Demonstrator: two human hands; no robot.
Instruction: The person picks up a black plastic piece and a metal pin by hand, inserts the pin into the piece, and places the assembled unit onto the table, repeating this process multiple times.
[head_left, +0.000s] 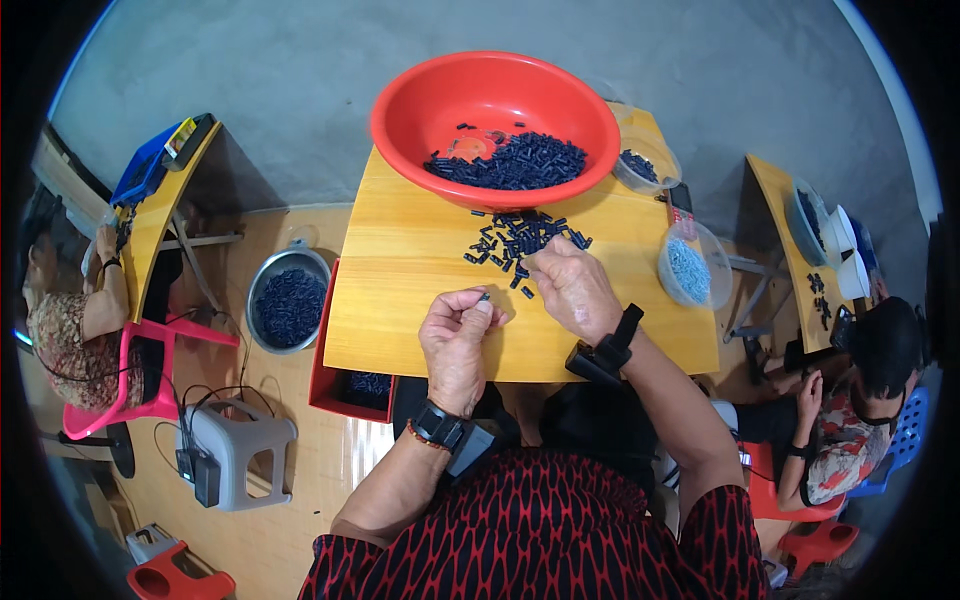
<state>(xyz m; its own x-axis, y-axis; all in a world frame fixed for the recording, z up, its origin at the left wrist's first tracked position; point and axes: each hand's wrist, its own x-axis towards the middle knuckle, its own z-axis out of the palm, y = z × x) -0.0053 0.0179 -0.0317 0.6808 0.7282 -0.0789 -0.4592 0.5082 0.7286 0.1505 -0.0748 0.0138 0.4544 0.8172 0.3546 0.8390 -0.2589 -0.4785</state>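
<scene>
Dark pieces (289, 305) are contained in metal bowl (275, 262); whether finished cannot be judged. Small black piece (485, 297) is pinched in left hand (455, 345) over table (400, 250). Part-filled red basin (405, 120) and loose pile (525, 235) are left; right-hand grip at right hand (575, 285) cannot be told.

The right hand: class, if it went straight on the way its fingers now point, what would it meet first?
The right hand would likely first meet the loose dark pieces on the yellow table, though its height above them is hard to judge.
</scene>
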